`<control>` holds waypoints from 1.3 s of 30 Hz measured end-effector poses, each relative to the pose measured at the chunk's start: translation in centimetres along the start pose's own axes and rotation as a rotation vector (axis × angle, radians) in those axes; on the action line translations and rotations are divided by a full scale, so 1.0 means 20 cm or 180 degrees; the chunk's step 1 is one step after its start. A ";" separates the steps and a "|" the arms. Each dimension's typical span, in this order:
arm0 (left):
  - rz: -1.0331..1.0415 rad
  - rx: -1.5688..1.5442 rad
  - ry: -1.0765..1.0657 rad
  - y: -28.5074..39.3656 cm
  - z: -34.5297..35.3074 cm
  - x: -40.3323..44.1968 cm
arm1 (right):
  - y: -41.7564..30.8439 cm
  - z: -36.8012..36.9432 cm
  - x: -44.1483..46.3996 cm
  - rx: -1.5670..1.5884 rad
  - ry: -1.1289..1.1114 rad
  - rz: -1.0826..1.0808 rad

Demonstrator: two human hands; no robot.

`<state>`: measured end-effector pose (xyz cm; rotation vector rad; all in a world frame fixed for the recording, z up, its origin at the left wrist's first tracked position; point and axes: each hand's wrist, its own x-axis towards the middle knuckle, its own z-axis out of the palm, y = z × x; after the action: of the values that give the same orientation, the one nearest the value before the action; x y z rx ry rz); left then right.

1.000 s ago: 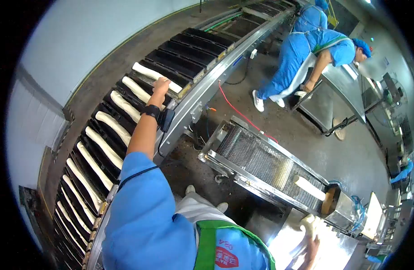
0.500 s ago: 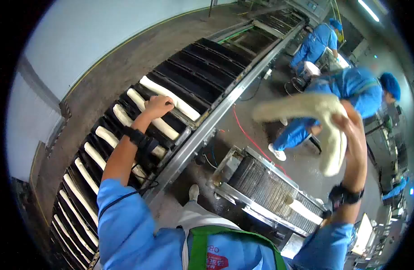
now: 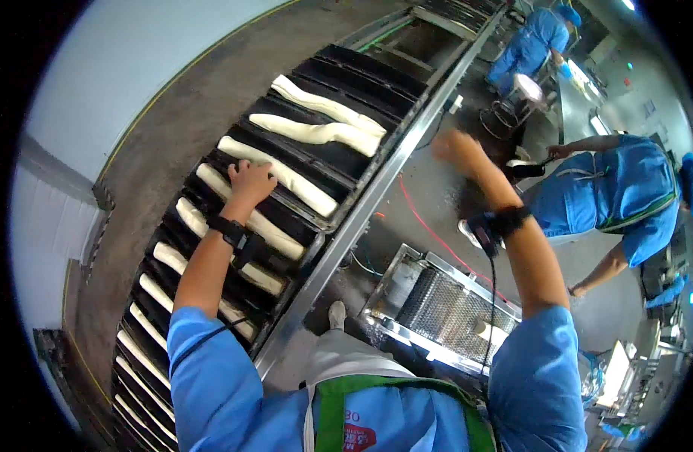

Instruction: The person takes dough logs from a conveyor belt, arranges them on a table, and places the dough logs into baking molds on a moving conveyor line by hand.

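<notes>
My left hand (image 3: 252, 184) rests with fingers spread over the black slotted trays, at the edge of a long white dough strip (image 3: 286, 179). Farther up lie two wavy strips, a far dough strip (image 3: 333, 108) and a nearer dough strip (image 3: 316, 134), their right ends close together. My right hand (image 3: 459, 151) is raised beyond the metal rail, smeared by motion, with no dough visible in it. Several more strips sit in the slots towards me, partly behind my left forearm.
A metal rail (image 3: 377, 196) edges the tray line. Right of it stands a small mesh conveyor (image 3: 444, 305) carrying a dough piece (image 3: 491, 333). A co-worker in blue (image 3: 610, 188) bends at the right; another person (image 3: 531, 45) stands farther back. A red cable (image 3: 429, 230) crosses the floor.
The dough that my right hand held in the air is out of it; two strips now lie in the farther slots. My right hand has moved left and up. The near co-worker has shifted right.
</notes>
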<state>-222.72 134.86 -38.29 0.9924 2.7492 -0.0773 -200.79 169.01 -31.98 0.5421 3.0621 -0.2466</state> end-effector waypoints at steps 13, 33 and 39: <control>-0.0304 -0.0227 -0.0829 0.12 -0.03 0.05 | 0.31 0.75 -2.04 0.0369 -0.1368 0.1500; 0.0731 0.0258 -0.0818 0.19 -0.30 0.19 | 0.13 -0.85 -0.86 0.3109 0.2987 0.0514; 0.0914 0.0157 -0.0784 0.20 -0.37 0.17 | -0.02 -0.80 0.02 0.4782 0.2610 -0.0156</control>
<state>-224.07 140.84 -31.74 1.2859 2.3710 -0.2065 -201.11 171.34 -16.15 0.5967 2.7772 -2.9676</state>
